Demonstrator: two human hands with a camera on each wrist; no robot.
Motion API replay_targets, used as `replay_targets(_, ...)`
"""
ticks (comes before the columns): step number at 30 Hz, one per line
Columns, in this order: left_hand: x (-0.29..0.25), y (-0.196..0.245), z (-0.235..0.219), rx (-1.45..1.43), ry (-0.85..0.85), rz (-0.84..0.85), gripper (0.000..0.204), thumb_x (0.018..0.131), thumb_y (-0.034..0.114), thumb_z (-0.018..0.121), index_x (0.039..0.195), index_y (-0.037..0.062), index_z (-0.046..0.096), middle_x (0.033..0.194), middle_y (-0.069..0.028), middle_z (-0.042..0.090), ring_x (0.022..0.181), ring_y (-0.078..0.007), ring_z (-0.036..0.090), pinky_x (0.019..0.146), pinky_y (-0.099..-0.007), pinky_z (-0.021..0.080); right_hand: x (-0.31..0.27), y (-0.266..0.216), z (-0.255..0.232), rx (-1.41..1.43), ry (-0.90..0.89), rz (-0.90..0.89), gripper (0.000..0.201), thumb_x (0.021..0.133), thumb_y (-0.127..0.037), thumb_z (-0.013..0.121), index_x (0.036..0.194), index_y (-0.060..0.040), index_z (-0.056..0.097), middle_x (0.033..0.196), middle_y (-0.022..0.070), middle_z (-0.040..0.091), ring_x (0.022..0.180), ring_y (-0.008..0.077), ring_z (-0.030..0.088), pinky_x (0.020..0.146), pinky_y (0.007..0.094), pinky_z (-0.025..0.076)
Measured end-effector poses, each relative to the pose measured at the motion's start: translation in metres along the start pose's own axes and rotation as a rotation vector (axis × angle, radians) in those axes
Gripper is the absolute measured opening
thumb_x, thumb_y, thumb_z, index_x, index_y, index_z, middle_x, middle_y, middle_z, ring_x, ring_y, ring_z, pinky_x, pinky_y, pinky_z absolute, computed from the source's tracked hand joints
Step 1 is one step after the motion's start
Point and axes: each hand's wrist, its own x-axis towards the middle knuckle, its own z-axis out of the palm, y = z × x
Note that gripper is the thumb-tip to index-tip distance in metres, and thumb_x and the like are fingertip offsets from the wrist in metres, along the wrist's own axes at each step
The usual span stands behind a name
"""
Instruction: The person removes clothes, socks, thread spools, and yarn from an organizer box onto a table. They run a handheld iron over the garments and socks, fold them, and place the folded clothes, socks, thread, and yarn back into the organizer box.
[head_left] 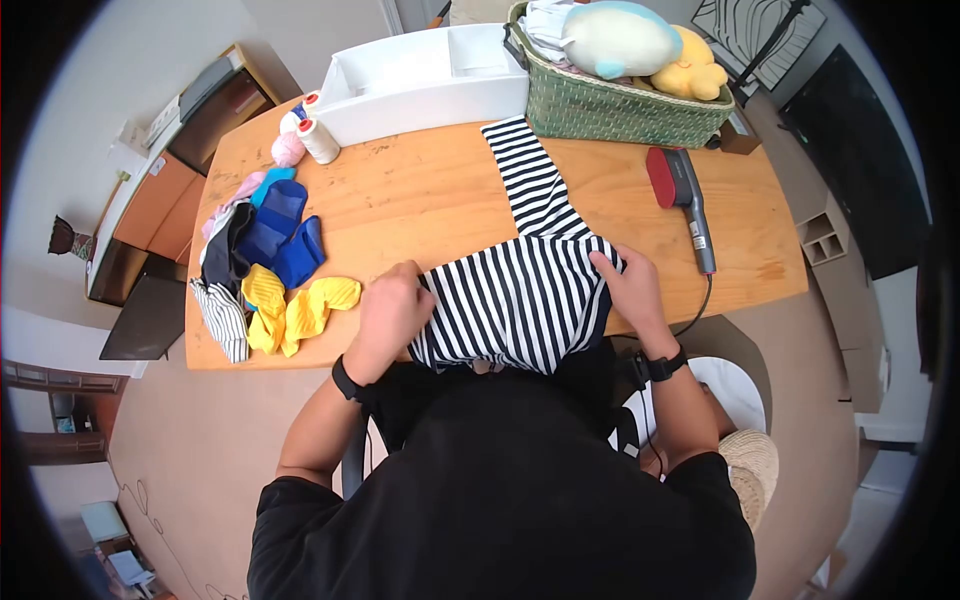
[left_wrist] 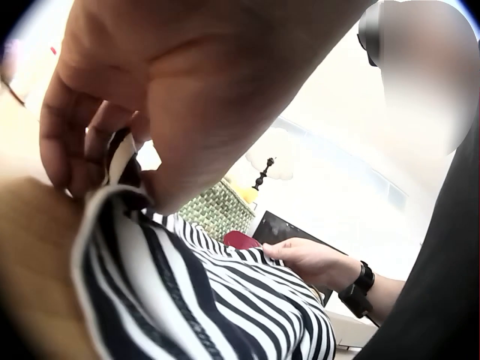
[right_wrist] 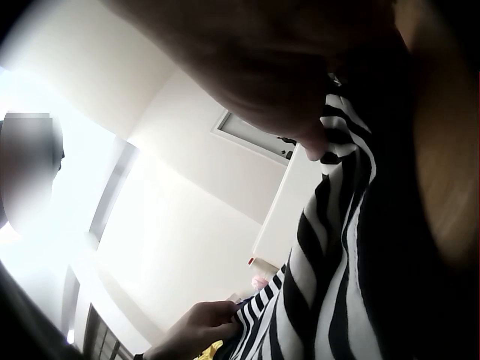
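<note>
A black-and-white striped long-sleeved shirt [head_left: 510, 300] lies over the table's front edge, close against the person's lap. One sleeve [head_left: 535, 180] stretches away toward the basket. At the shirt's left side, the left hand [head_left: 395, 308] pinches the hem between thumb and fingers; in the left wrist view a fold of cloth [left_wrist: 124, 161] stands up between them. The right hand [head_left: 632, 288] grips the opposite side near the shoulder, its thumb lying on top of the stripes. Cloth bunches below that thumb in the right wrist view, where the other fingers are mostly hidden.
Bunched clothes, with a blue piece [head_left: 285, 235] and a yellow piece [head_left: 290, 308], lie on the left. Thread spools [head_left: 319, 142], a white divided box [head_left: 420, 85] and a green basket [head_left: 620, 112] of plush toys line the back. A corded handheld brush-like appliance [head_left: 685, 205] lies right.
</note>
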Motion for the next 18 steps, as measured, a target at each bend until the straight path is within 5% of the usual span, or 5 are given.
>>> replay_targets(2,0.005,-0.012,-0.011,-0.080,-0.012,-0.025,0.019,0.094,0.010,0.074,0.104,-0.0048,0.068,0.089,-0.0265,0.074,0.084,-0.0423,0.077,0.080,-0.0508,0.063,0.003,-0.004,-0.002,0.046,-0.017,0.002,0.039,0.109,-0.034,0.080,0.110,0.0053,0.079,0.092,0.0266,0.078,0.085,0.0436,0.074,0.081,0.0443,0.059)
replay_targets(5,0.015,-0.044,-0.013,-0.758,-0.063,-0.305,0.011,0.104,0.003,0.065,0.113,-0.0031,0.068,0.090,-0.0103,0.074,0.083,-0.0172,0.070,0.078,-0.0347,0.057,0.011,0.014,0.013,0.182,0.009,-0.016,0.030,0.113,-0.024,0.075,0.113,0.0055,0.077,0.095,0.0141,0.081,0.086,0.0233,0.073,0.083,0.0361,0.058)
replay_targets(9,0.051,-0.071,-0.011,-0.828,0.077,-0.230,0.015,0.103,0.003,0.068,0.117,-0.0010,0.070,0.097,-0.0037,0.075,0.088,-0.0093,0.066,0.081,-0.0278,0.055,0.026,0.004,0.024,0.500,-0.024,-0.006,0.022,0.116,-0.017,0.072,0.115,0.0045,0.076,0.101,0.0032,0.081,0.094,0.0090,0.071,0.085,0.0311,0.057)
replay_targets(13,0.100,-0.081,-0.022,-0.663,-0.063,-0.313,0.026,0.100,0.010,0.077,0.123,-0.0019,0.072,0.099,-0.0084,0.077,0.089,-0.0141,0.072,0.081,-0.0313,0.059,0.054,-0.004,0.021,0.049,-0.039,-0.100,0.030,0.107,-0.024,0.079,0.111,0.0053,0.076,0.098,0.0275,0.078,0.090,0.0419,0.076,0.084,0.0440,0.059)
replay_targets(18,0.070,-0.060,-0.030,-0.274,-0.189,-0.184,0.068,0.085,0.018,0.091,0.143,-0.0060,0.064,0.112,-0.0305,0.081,0.107,-0.0444,0.081,0.096,-0.0471,0.065,0.040,-0.014,0.016,-0.111,-0.107,-0.154,0.032,0.102,-0.017,0.082,0.126,0.0044,0.079,0.112,0.0304,0.081,0.109,0.0474,0.080,0.093,0.0489,0.061)
